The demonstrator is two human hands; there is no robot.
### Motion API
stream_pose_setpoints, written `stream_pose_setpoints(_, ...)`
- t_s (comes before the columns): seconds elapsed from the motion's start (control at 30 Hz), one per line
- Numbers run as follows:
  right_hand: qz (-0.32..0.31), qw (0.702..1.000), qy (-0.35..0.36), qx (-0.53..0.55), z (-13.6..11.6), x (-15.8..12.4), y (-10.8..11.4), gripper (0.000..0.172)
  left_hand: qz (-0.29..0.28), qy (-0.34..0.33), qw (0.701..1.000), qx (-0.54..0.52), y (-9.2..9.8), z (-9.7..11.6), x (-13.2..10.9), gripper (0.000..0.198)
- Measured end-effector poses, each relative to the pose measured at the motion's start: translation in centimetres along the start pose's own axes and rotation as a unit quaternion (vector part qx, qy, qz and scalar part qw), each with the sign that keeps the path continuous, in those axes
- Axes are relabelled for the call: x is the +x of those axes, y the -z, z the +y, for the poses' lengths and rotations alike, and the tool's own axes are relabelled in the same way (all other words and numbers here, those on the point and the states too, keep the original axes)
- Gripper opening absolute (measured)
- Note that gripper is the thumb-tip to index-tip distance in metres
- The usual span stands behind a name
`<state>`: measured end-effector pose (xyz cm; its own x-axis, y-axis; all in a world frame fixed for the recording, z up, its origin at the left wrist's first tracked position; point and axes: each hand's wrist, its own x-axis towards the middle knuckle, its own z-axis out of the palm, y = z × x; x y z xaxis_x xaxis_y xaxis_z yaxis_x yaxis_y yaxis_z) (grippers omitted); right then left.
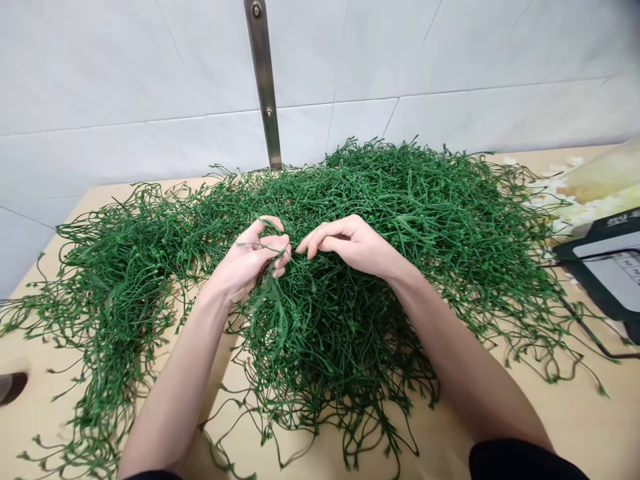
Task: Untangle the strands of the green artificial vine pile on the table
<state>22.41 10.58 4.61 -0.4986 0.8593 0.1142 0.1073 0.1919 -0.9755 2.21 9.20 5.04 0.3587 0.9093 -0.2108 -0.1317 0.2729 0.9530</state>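
Observation:
A big tangled heap of thin green plastic vine stems [400, 220] covers most of the light wooden table [575, 413]. My left hand [250, 257] is at the middle of the heap, fingers curled round a bunch of green stems that hangs down toward me. My right hand [350, 243] lies just to its right, fingers bent and pressed together, tips touching the stems beside the left hand's fingers. Whether the right hand pinches a stem is hidden by its fingers.
A white tiled wall stands behind the table, with a metal bar [264, 80] fixed upright on it. At the right edge lie a dark flat device [605, 267] with a cable, and pale loose scraps [555, 190] beside a clear bag. A dark object [13, 387] sits at the left edge.

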Motion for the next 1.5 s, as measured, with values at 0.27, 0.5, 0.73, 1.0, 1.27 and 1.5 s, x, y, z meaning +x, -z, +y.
stream_pose_setpoints(0.27, 0.029, 0.992, -0.031, -0.12, -0.9, -0.3, -1.7, 0.024, 0.044, -0.021, 0.992, 0.113, -0.5, 0.7, -0.7, 0.028)
stream_pose_setpoints(0.5, -0.007, 0.998, -0.036, -0.049, -0.1, -0.1, -1.6, 0.017, 0.014, -0.008, 0.995, 0.097, -0.1, 1.0, -0.9, 0.036)
stream_pose_setpoints(0.73, -0.038, 0.996, -0.074, 0.017, -0.7, 0.0, -1.5, 0.018, 0.008, -0.035, 0.995, 0.09, -0.3, 1.4, -1.2, 0.044)
stream_pose_setpoints(1.0, -0.011, 0.996, -0.081, -0.039, -0.3, 0.1, -2.1, 0.018, 0.056, -0.082, 0.97, 0.224, -1.3, 1.2, -1.4, 0.038)
stream_pose_setpoints(1.27, -0.018, 0.989, -0.092, -0.113, 0.1, 0.2, -2.2, 0.032, 0.05, -0.101, 0.952, 0.285, -1.2, 0.3, -1.1, 0.031)
stream_pose_setpoints(1.5, -0.025, 0.994, -0.039, -0.1, 0.4, 0.0, -2.4, 0.034, -0.02, -0.08, 0.963, 0.257, -1.0, 0.1, -1.1, 0.022)
